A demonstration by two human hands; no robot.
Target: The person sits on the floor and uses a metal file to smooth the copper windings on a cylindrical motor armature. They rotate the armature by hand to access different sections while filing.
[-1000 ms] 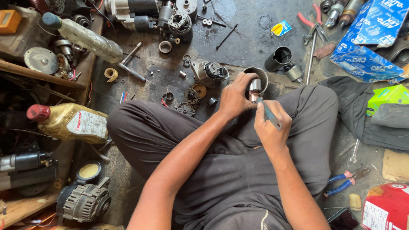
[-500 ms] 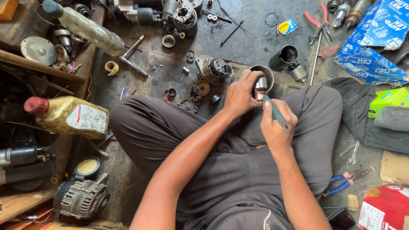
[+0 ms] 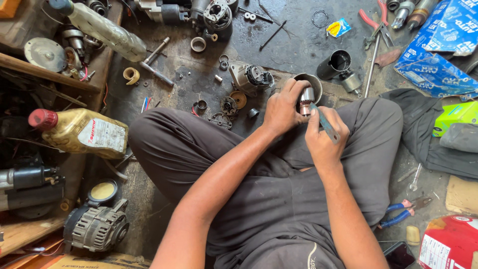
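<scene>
Left hand (image 3: 281, 107) grips upright armature (image 3: 306, 95) — right hand (image 3: 322, 134) grips slanted blade (image 3: 324, 123).

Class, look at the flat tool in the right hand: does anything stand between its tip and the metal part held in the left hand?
Nothing visible does. The right hand holds the flat tool with its tip against the metal part gripped by the left hand.

Bare forearms, dark grey trousers (image 3: 279, 199), dark top with small pale lettering at hem (image 3: 312, 256)

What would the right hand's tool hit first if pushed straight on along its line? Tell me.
Probably the small cylindrical metal part in the left hand: the right hand's flat tool already points at it.
</scene>
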